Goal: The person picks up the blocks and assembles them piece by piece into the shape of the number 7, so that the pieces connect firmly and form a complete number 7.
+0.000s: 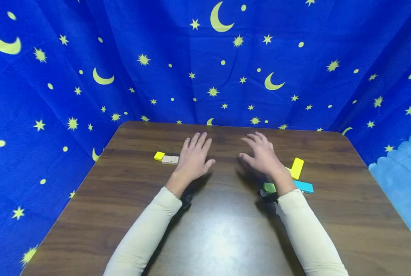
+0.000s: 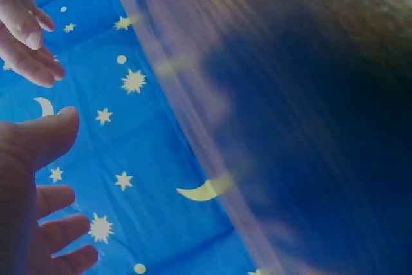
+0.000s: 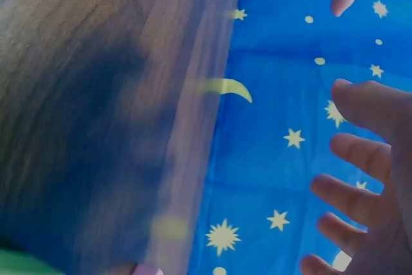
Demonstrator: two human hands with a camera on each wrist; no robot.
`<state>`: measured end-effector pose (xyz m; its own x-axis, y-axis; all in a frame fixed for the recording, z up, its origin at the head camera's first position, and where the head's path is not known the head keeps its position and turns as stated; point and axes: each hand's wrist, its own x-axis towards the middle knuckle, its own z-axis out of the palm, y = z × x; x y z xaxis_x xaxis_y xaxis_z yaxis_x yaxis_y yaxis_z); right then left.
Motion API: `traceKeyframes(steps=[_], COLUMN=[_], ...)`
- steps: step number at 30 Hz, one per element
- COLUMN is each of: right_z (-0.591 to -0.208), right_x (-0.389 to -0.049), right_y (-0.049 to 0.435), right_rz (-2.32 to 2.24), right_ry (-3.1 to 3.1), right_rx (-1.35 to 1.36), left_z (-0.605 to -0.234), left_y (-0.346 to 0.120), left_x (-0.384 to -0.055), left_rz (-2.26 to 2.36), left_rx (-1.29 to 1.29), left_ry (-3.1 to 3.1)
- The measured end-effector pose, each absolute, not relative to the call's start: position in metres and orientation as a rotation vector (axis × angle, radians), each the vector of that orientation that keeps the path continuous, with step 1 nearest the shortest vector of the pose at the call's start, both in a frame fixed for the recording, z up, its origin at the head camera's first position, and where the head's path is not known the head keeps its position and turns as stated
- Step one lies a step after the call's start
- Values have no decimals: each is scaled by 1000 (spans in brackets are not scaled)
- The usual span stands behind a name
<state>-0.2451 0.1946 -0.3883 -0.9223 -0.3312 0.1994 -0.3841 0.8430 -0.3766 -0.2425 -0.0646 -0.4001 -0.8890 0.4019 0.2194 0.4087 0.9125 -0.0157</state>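
Note:
Both hands hover palm-down over the far middle of a dark wooden table (image 1: 212,226), holding nothing. My left hand (image 1: 194,157) has its fingers straight and spread; a small yellow block (image 1: 159,156) and a pale wooden block (image 1: 170,160) lie just left of it. My right hand (image 1: 260,155) is relaxed and open. Behind its wrist lie a yellow block (image 1: 297,168), a cyan block (image 1: 303,187) and a green block (image 1: 269,187), partly hidden by the forearm. In the wrist views the left hand's fingers (image 2: 55,223) and the right hand's fingers (image 3: 354,185) appear spread against the blue cloth.
A blue cloth with yellow stars and moons (image 1: 205,65) hangs behind and on both sides of the table. A light blue fabric (image 1: 403,176) sits at the right edge. Both wrist views are motion-blurred over the table surface.

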Motion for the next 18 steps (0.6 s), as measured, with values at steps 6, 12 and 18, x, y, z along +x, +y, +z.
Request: traceKeyframes(steps=[6, 12, 18], right_z=[-382, -380, -381], right_x=[-228, -213, -208], right_y=[209, 230, 242], right_rz=[645, 545, 515], right_ry=[-2891, -2932, -2956], right_rx=[700, 783, 778], left_z=[-394, -398, -404], left_y=[-75, -89, -94], left_x=[-224, -211, -209], left_rz=[-63, -64, -118], left_rx=[-817, -916, -935], left_ry=[-2771, -2712, -2729])
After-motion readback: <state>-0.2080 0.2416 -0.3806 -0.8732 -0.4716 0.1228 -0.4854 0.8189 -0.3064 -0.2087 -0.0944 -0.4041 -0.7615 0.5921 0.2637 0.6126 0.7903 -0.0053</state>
